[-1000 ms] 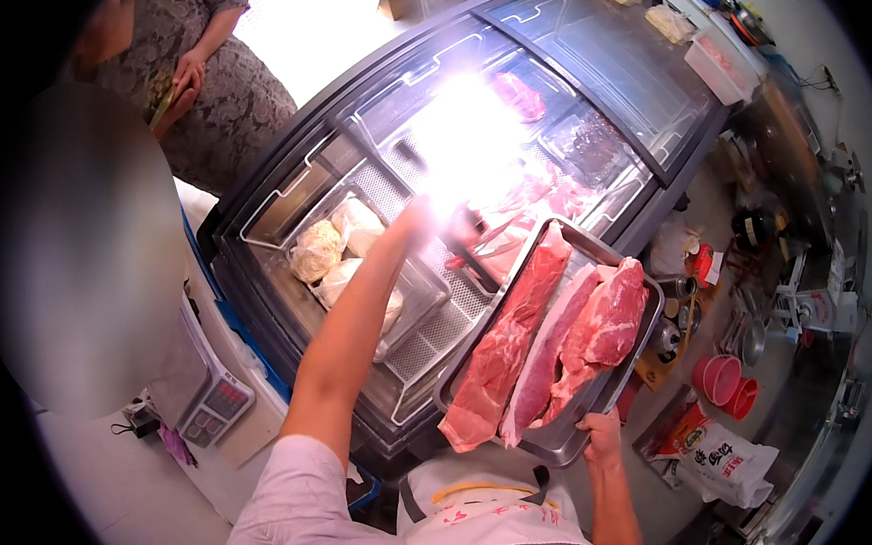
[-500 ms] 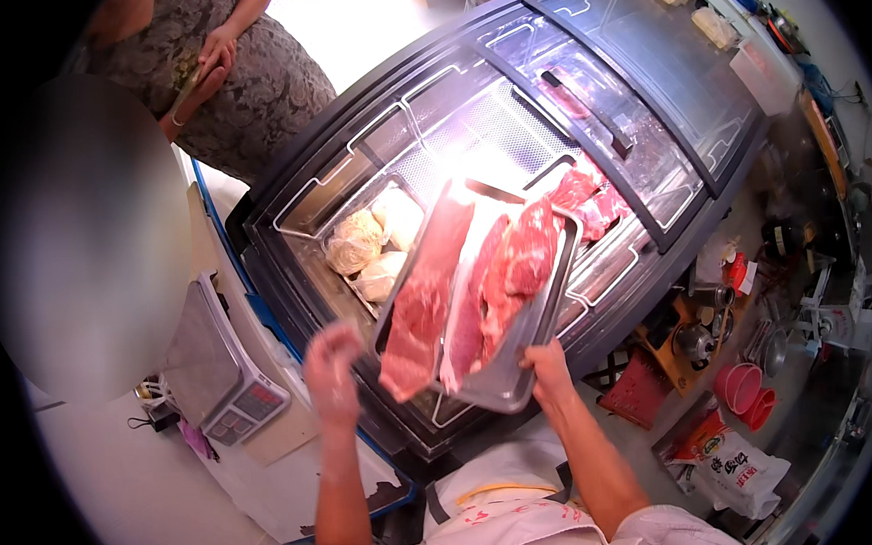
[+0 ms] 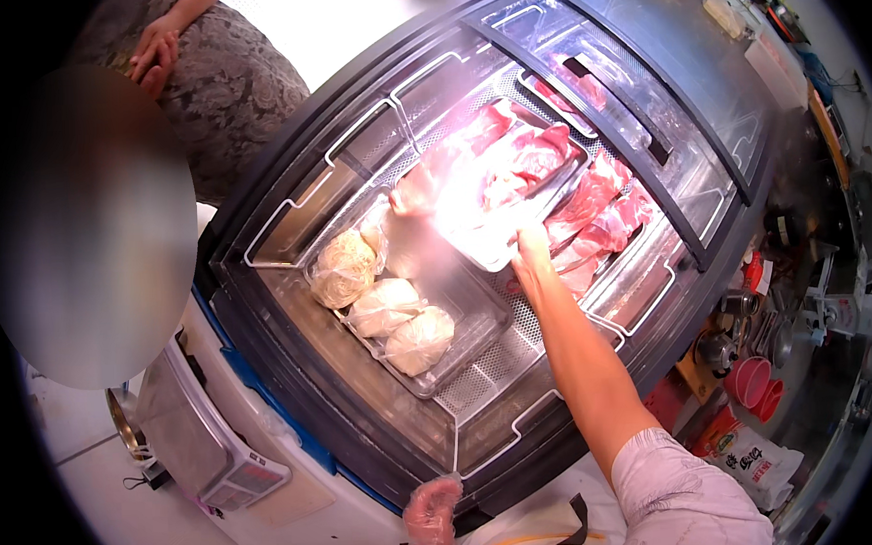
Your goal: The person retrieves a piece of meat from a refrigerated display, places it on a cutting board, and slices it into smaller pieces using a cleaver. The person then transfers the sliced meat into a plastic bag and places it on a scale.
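Note:
My right hand grips the near end of a steel tray that carries raw pork slabs inside the open chilled display case; glare washes out part of the tray. More red meat lies to the right of it. To the left, several bagged pale bundles sit in a clear container. My left hand, in a thin plastic glove, is low by the case's near edge, its fingers curled with nothing visible in them.
Another person's hands are at the upper left. A scale stands on the counter left of the case. Pink bowls, pans and a white bag crowd the right side. Sliding lids cover the case's right part.
The tray of pork has moved forward and down into the case, with my right hand still on it. My left hand has dropped away from the tray toward the near edge.

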`<state>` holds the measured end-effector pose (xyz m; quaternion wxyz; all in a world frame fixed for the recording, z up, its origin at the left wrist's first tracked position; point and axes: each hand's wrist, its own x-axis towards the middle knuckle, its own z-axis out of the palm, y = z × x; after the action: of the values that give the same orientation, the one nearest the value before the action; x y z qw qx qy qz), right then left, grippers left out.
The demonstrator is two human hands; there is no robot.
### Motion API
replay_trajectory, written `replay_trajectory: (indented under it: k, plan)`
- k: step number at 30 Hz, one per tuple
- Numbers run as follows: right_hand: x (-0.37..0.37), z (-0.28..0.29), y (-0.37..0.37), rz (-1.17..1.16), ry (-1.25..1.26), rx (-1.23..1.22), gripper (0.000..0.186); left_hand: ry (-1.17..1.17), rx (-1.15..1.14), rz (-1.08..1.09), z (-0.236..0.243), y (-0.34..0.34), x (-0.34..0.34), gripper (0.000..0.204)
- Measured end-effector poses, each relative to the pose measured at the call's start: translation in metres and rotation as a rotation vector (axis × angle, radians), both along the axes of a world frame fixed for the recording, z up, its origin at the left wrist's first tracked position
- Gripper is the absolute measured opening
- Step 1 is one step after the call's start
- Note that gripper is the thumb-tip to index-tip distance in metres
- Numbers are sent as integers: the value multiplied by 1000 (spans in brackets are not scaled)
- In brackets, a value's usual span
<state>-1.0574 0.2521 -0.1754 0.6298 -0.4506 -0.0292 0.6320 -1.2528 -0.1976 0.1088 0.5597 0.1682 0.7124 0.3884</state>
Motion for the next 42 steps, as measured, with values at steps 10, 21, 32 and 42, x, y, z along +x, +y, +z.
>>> replay_trajectory:
  k: [10,21,32,42]
  plan:
    - [-24,-74,69,-83,-210,-166,18,-80,145,37,-12,20,5,37]
    - [0,-73,90,136,-513,-567,27,-146,-77,34,-2,49,15,41]
    - [213,208,92,73,-2293,88,61,-155,-28,60,-8,48,29,23]
    - [174,182,20,410,-2131,140,46,-161,70,-58,14,40,37,20]
